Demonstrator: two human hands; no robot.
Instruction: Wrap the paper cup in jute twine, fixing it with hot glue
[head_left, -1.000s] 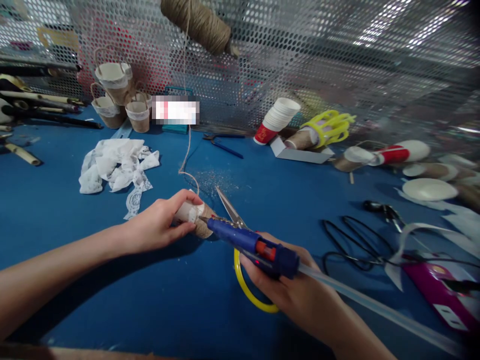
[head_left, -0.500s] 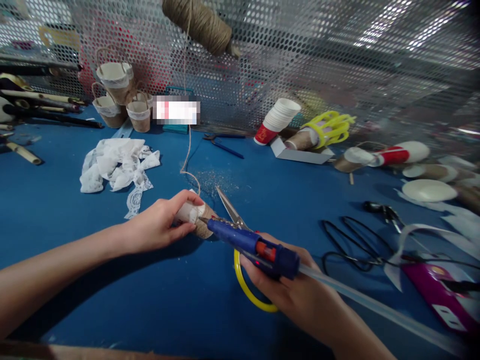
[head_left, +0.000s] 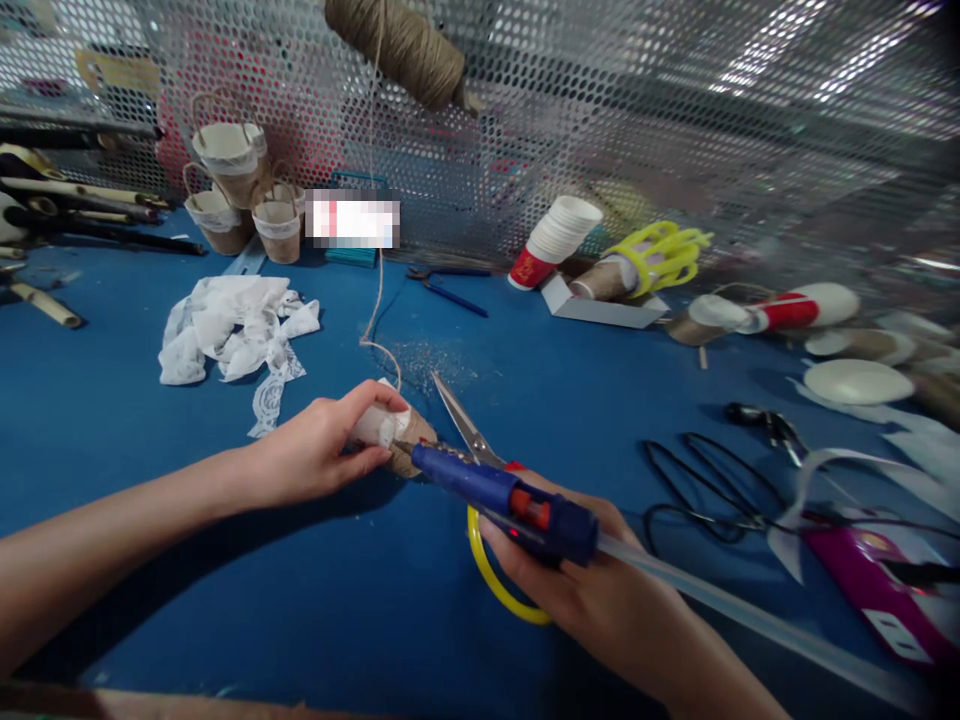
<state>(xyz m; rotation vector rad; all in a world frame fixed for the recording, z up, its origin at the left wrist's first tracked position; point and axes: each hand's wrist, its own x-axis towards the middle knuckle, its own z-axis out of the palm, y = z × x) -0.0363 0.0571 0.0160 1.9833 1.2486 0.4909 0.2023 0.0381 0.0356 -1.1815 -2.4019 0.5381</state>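
Note:
My left hand (head_left: 326,445) is closed on a small twine-wrapped paper cup (head_left: 409,450) with a white lace band, lying on its side. My right hand (head_left: 570,560) grips a blue glue gun (head_left: 480,480), its nozzle at the cup beside the lace. A long clear glue stick (head_left: 720,595) runs out of the gun's back end. Under the gun lie scissors (head_left: 466,425) with yellow handles, partly covered by my right hand. Twine (head_left: 381,290) hangs from a spool (head_left: 405,50) and runs down to the cup.
A heap of white lace (head_left: 232,330) lies left of my left hand. Small handled baskets (head_left: 277,230) stand at the back. Pliers (head_left: 454,290) lie near stacked paper cups (head_left: 555,240). At right are a black cable (head_left: 705,490) and a purple power strip (head_left: 862,580).
The glue gun's nozzle has shifted very slightly down and left along the cup. My left hand and the cup stay where they were.

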